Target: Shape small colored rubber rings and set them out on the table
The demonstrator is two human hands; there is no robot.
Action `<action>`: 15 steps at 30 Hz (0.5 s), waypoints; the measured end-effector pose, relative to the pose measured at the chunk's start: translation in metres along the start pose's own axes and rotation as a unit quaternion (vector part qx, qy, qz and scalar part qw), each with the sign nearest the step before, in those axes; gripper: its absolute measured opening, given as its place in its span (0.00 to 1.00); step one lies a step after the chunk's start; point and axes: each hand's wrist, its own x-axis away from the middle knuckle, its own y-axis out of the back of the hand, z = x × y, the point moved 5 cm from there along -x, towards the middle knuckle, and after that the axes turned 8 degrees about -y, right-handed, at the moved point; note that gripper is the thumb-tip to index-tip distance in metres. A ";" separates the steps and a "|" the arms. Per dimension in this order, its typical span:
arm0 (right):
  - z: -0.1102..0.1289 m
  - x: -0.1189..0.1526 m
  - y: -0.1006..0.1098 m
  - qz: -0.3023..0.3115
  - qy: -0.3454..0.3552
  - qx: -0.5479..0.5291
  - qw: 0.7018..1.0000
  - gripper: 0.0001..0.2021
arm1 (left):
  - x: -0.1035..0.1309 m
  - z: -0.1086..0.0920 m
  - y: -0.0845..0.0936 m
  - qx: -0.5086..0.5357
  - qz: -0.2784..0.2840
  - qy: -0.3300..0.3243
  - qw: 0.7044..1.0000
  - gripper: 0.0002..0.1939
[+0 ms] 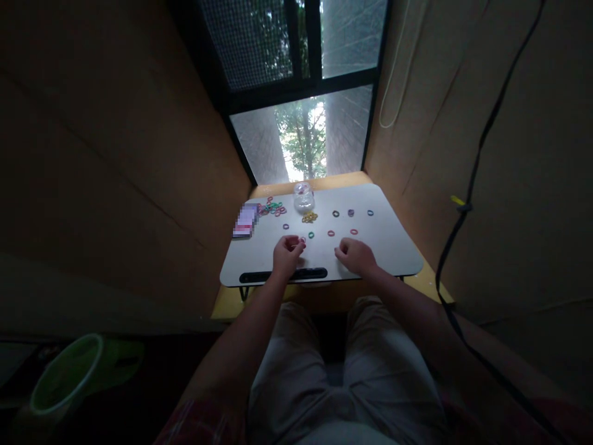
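Note:
My left hand is over the front of the white tabletop, fingers closed in a pinch on a small pink hair tie. To its right, my right hand is closed near the table surface; whatever its fingertips hold, if anything, I cannot make out. Beyond the hands lie single ring-shaped ties: a green one, a purple one, a pinkish one and a red one. Farther back are a dark one, a violet one and a blue one.
A clear jar stands at the back, with a yellow pile of ties before it. Mixed coloured ties lie beside a phone at left. A black slot runs along the white table's front. A dark cable hangs at right.

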 end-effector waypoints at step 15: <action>0.019 0.003 -0.015 0.029 0.063 -0.252 0.965 0.09 | 0.024 -0.011 -0.041 -0.090 0.101 0.003 0.991 0.22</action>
